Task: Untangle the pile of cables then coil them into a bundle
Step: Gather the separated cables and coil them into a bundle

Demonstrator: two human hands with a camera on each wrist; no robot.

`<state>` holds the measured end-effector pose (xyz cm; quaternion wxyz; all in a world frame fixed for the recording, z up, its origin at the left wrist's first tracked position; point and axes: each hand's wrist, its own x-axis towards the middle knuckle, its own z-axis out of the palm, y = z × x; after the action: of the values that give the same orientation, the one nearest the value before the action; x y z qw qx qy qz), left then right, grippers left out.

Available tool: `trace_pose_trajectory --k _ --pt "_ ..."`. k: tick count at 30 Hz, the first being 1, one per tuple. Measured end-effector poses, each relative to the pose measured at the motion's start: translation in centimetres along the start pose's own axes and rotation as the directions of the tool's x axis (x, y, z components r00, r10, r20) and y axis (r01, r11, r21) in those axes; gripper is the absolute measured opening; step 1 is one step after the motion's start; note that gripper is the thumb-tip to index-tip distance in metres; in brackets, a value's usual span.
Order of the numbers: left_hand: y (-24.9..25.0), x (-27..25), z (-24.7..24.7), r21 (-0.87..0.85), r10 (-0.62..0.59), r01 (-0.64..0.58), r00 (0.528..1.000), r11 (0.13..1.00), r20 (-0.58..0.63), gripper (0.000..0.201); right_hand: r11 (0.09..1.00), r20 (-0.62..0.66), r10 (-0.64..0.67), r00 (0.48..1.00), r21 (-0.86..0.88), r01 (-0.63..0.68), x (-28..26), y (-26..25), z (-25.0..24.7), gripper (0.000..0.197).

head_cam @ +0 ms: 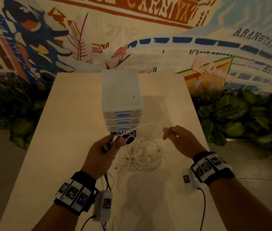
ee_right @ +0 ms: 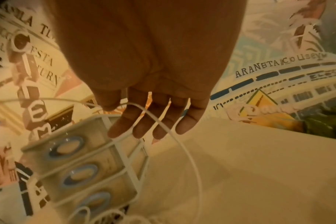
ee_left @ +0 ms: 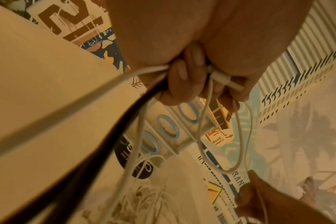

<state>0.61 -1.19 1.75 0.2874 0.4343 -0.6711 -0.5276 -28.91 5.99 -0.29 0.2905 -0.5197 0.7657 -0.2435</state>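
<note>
A tangled pile of white cables (head_cam: 142,154) lies on the pale table (head_cam: 75,114) between my hands. My left hand (head_cam: 115,140) is raised over the pile's left edge. Its fingers (ee_left: 190,84) curl round several white strands, a white connector (ee_left: 220,77) and a black cable (ee_left: 98,151). One white cable (head_cam: 145,125) runs from that fist across to my right hand (head_cam: 165,133). The right thumb and forefinger (ee_right: 125,115) pinch it, the other fingers stay nearly straight, and the cable (ee_right: 190,157) loops down toward the pile (ee_right: 105,216).
A translucent three-drawer unit (head_cam: 121,90) with blue oval handles stands just beyond the pile, also seen in the wrist views (ee_right: 77,166). A dark round sticker (head_cam: 128,135) lies at its foot. Leafy plants (head_cam: 240,114) flank the table, with a painted wall behind.
</note>
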Motion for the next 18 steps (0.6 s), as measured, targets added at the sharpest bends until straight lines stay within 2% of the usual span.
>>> trace_pose_trajectory --k 2,3,4,5,6,7,8,9,10,11,12,13,15,18 --pt "0.8 -0.2 0.1 -0.022 0.0 0.0 1.0 1.0 0.003 0.023 0.999 -0.049 -0.023 0.999 -0.043 0.021 -0.9 0.1 0.6 0.038" --pt "1.0 -0.2 0.2 -0.034 -0.008 0.008 1.0 0.999 -0.003 0.023 0.996 -0.129 -0.08 0.988 -0.059 0.073 -1.5 -0.3 0.8 0.044" --pt "1.0 -0.2 0.1 -0.044 -0.013 0.013 1.0 0.999 -0.01 0.025 0.988 -0.24 -0.154 0.959 -0.066 0.142 -2.2 -1.2 0.7 0.051" --pt "1.0 -0.3 0.1 -0.051 -0.007 0.007 1.0 0.999 -0.012 0.029 0.973 -0.365 -0.228 0.903 -0.065 0.22 -2.9 -2.4 0.6 0.052" --pt "1.1 -0.4 0.1 -0.06 0.003 -0.003 1.0 0.998 -0.011 0.034 0.953 -0.467 -0.29 0.835 -0.064 0.295 -3.7 -4.1 0.5 0.046" --pt "1.1 -0.4 0.2 -0.072 0.013 -0.014 1.0 0.997 -0.005 0.037 0.932 -0.503 -0.342 0.794 -0.071 0.356 -4.6 -6.0 0.6 0.037" --pt "1.3 -0.5 0.3 -0.092 0.02 -0.019 1.0 0.996 0.004 0.037 0.918 -0.46 -0.376 0.804 -0.067 0.391 -5.3 -7.8 1.1 0.03" --pt "1.6 -0.7 0.5 -0.115 0.031 -0.029 0.999 0.993 0.013 0.036 0.923 -0.336 -0.375 0.864 -0.048 0.381 -5.9 -9.1 2.0 0.028" --pt "2.0 -0.8 0.6 -0.131 0.039 -0.037 0.999 0.991 0.016 0.035 0.94 -0.156 -0.341 0.927 -0.045 0.338 -6.2 -10.0 3.2 0.033" --pt "2.3 -0.9 0.8 -0.141 0.045 -0.043 0.999 0.989 0.01 0.034 0.952 0.028 -0.292 0.956 -0.087 0.294 -6.1 -10.2 4.6 0.04" --pt "2.6 -0.9 0.9 -0.146 0.049 -0.048 0.999 0.988 0.003 0.033 0.95 0.169 -0.255 0.952 -0.14 0.28 -5.8 -9.8 5.9 0.042" --pt "2.8 -1.0 0.9 -0.147 0.059 -0.059 0.998 0.987 -0.004 0.031 0.944 0.25 -0.237 0.939 -0.168 0.283 -5.5 -9.3 6.9 0.038" --pt "3.3 -1.0 0.7 -0.127 0.075 -0.077 0.997 0.989 -0.019 0.027 0.96 0.275 -0.233 0.933 -0.09 0.267 -5.3 -8.7 7.5 0.029" --pt "3.5 -1.2 0.3 -0.141 0.074 -0.078 0.997 0.987 -0.04 0.024 0.969 0.112 -0.241 0.964 -0.026 0.245 -5.3 -8.4 6.5 0.016"
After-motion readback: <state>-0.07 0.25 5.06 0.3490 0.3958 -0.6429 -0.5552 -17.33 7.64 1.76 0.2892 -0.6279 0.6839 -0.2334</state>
